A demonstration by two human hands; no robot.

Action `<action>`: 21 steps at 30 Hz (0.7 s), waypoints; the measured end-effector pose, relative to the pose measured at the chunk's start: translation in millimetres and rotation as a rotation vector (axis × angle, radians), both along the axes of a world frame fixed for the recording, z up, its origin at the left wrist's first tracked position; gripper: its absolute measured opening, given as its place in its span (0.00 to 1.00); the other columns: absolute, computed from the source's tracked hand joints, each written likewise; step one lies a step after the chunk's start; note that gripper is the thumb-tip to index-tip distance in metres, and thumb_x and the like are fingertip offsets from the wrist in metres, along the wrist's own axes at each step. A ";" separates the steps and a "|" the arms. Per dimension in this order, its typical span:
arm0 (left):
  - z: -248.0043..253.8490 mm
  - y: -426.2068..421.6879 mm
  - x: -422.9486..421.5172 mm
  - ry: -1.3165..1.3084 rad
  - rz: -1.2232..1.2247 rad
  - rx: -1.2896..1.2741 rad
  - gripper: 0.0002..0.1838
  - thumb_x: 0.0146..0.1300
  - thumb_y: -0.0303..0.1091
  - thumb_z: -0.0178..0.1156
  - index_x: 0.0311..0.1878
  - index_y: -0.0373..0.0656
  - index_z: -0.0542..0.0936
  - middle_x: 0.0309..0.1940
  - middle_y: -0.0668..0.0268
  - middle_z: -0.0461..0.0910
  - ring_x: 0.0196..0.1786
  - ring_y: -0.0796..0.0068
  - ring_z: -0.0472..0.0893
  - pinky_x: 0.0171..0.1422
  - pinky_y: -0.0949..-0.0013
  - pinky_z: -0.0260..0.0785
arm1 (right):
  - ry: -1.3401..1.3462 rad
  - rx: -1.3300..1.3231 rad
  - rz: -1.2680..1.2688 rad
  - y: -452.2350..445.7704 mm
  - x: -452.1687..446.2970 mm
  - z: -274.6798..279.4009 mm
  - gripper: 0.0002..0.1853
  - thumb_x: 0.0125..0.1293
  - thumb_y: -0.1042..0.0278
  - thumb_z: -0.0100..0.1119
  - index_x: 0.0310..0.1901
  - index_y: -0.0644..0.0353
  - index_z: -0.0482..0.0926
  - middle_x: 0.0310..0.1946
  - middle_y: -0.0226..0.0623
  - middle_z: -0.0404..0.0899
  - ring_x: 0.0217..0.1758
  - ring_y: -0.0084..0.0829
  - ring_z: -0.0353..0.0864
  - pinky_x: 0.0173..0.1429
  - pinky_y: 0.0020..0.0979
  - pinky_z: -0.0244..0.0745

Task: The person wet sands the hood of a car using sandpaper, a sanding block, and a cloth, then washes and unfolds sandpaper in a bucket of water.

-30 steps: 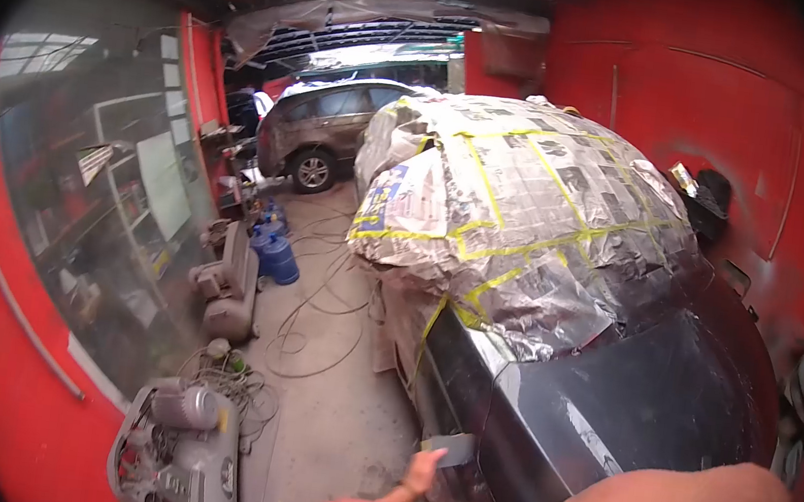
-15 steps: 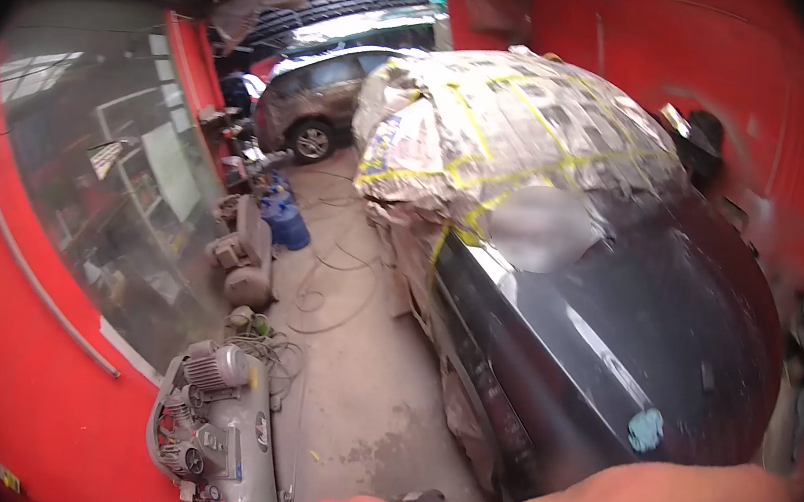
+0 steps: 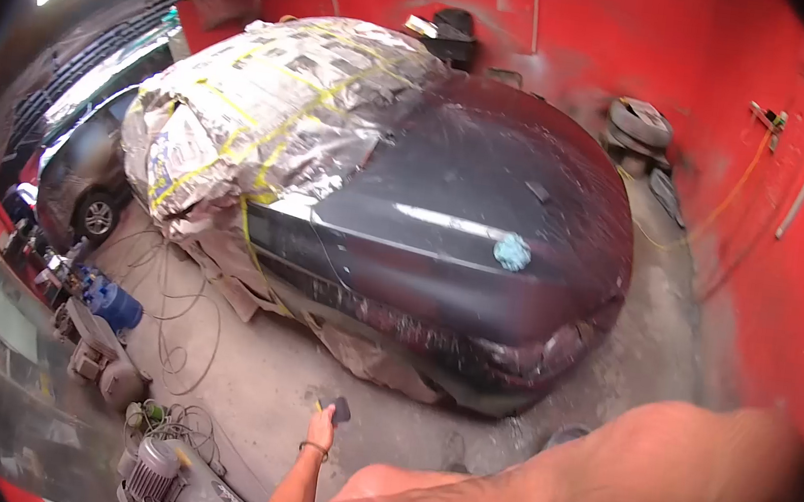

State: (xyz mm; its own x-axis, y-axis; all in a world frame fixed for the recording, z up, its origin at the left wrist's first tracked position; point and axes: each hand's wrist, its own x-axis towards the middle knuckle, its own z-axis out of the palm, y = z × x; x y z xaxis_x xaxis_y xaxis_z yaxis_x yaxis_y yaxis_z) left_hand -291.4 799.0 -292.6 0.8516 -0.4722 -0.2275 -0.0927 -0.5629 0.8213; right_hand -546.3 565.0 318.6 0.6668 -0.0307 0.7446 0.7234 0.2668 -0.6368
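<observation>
My left hand (image 3: 320, 432), with a band at the wrist, reaches up from the bottom edge. Its fingers are closed on a small dark flat pad (image 3: 339, 410), with a bit of yellow beside it; its exact kind is too small to make out. A large blurred stretch of bare skin, seemingly my other arm or shoulder (image 3: 615, 474), fills the lower right, and no right hand shows. Beyond stands a dark car (image 3: 400, 271) with dull, patchy paint. On its hood lie a crumpled light-blue cloth (image 3: 512, 252) and a small dark grey piece (image 3: 537, 191).
Paper and yellow tape form a masking cover (image 3: 272, 87) over the car's cabin. An air compressor (image 3: 186, 489), coiled hoses (image 3: 177, 354) and a blue container (image 3: 113, 302) stand at left. Another car (image 3: 84, 165) is behind. An orange hose (image 3: 740, 195) hangs on the red wall.
My view has swung right and tilted, so the masked car sits further left and more wall shows. My left hand with the dark pad has come into view.
</observation>
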 end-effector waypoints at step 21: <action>-75.2 454.2 -338.6 0.363 -0.208 0.830 0.40 0.81 0.60 0.37 0.64 0.33 0.86 0.65 0.36 0.83 0.72 0.37 0.80 0.80 0.46 0.70 | 1.750 -0.548 -0.711 156.7 -461.9 -563.0 0.21 0.81 0.49 0.54 0.47 0.58 0.87 0.48 0.56 0.89 0.59 0.57 0.87 0.60 0.53 0.81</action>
State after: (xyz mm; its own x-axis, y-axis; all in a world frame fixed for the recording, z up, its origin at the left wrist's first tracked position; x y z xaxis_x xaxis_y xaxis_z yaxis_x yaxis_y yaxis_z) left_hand -630.0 1253.1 -367.8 0.5784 -0.1745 -0.7969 -0.0740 -0.9840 0.1618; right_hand -1008.2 721.6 -244.4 0.5298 -0.6139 -0.5852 -0.8157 -0.1799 -0.5498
